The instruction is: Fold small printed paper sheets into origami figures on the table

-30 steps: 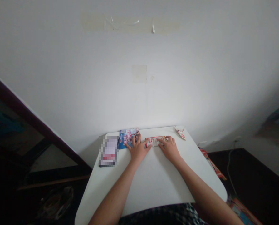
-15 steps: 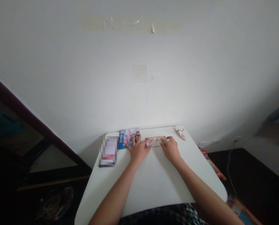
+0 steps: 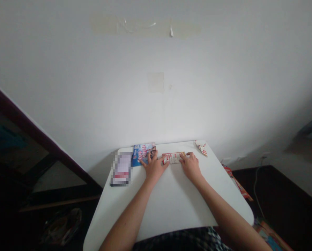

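Observation:
A folded leaflet [image 3: 175, 158], white with a red top edge and small red labels, lies flat on the white table [image 3: 171, 198]. My left hand [image 3: 154, 166] is spread out, its right-hand fingers touching the leaflet's left end and the others resting on a blue leaflet [image 3: 140, 155] with white and pink lettering. At the opposite end, my right hand [image 3: 192, 166] has its fingers bent and gathered on the folded leaflet's right edge. Part of that end is hidden under the fingers.
A pixelated phone-like object [image 3: 121, 169] lies on the table's left side. Crumpled paper [image 3: 201, 147] sits at the far right corner. Behind the table stands a white wall [image 3: 156, 111]. Colourful printed items [image 3: 238, 183] lie on the floor at right, near a cable [image 3: 255, 184].

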Tool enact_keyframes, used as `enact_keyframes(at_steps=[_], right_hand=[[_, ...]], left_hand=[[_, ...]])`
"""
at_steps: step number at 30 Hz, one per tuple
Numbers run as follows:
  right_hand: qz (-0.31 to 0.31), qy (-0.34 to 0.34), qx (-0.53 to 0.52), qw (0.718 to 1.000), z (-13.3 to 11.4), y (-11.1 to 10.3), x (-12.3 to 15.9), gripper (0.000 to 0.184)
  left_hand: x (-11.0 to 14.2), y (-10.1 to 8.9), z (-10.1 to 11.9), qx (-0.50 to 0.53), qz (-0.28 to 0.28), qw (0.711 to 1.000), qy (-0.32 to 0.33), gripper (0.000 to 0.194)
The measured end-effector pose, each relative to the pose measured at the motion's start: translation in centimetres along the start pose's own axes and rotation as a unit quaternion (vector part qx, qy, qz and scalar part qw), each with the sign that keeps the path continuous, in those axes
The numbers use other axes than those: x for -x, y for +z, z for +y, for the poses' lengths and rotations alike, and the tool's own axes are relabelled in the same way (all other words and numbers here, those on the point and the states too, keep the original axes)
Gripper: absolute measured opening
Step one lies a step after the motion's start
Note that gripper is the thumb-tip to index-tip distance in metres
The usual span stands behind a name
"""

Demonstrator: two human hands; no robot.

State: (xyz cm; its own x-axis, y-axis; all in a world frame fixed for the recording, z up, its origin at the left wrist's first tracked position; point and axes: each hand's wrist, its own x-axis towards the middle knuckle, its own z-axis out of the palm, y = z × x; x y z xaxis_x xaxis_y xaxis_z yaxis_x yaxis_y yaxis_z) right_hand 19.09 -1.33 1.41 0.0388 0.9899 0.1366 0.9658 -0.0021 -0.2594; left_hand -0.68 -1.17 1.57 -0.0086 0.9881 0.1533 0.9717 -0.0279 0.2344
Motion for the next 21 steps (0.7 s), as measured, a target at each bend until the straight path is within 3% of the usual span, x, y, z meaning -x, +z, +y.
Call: enact_keyframes(at_steps=[8,21], right_hand=[[-0.017,0.001,0.003,1.000,0.0,-0.1,0.0,0.037],[0.036,0.026,-0.020,0.999,-0.8,0.1,0.3,0.049]], left_hand=[[-0.2,-0.3,0.2,0.002,0.001,1.000,0.001,0.054],[-0.4,-0.4,1.5,-0.005,0.026,0.999,-0.024,0.066]])
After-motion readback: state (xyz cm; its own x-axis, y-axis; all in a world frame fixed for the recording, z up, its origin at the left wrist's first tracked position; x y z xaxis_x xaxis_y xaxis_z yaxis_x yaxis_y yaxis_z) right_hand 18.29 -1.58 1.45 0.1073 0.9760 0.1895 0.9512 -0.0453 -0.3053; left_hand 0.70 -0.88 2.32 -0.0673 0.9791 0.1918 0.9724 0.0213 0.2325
